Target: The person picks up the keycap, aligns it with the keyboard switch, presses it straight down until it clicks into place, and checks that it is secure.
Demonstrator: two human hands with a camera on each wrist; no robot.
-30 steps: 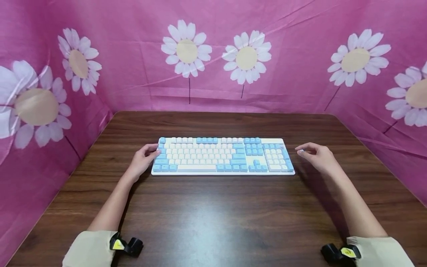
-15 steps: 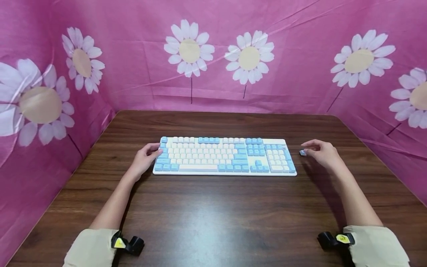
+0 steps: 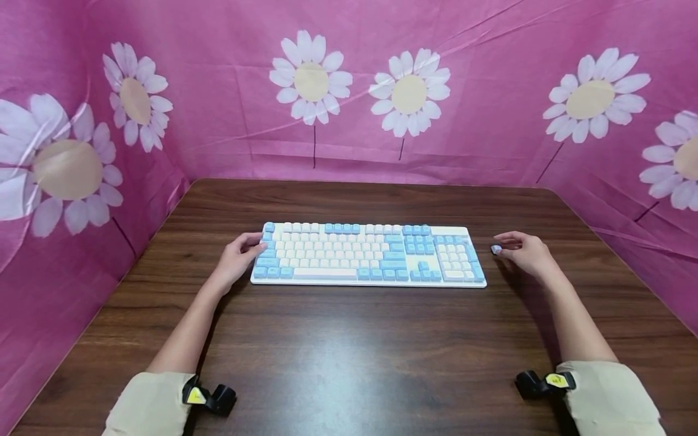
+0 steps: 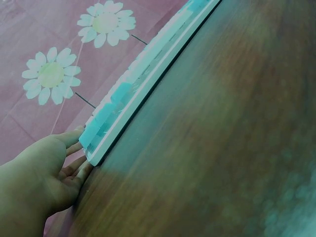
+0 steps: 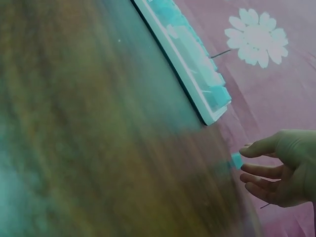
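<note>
A long white keyboard (image 3: 376, 255) with white and light-blue keys lies flat on the table. At its left end my left hand (image 3: 233, 264) holds the edge; in the left wrist view, that hand (image 4: 47, 170) has its thumb by the corner keys and its other fingers lower against the side. Beyond the other end, my right hand (image 3: 528, 255) pinches a small light-blue keycap (image 3: 495, 249) at its fingertips, close over the table. The right wrist view shows the same keycap (image 5: 237, 160) between the thumb tip and a fingertip, with the remaining fingers loosely bent.
The brown wood-grain table (image 3: 338, 339) ends at a back edge behind the keyboard. Pink cloth (image 3: 212, 121) printed with large white daisies hangs round its back and sides. Both forearms, in pale sleeves with black wrist cameras, reach in from the near edge.
My right hand has drawn slightly right and its fingers have come round the keycap, which now sits tilted instead of flat. My left hand stays at the keyboard's end.
</note>
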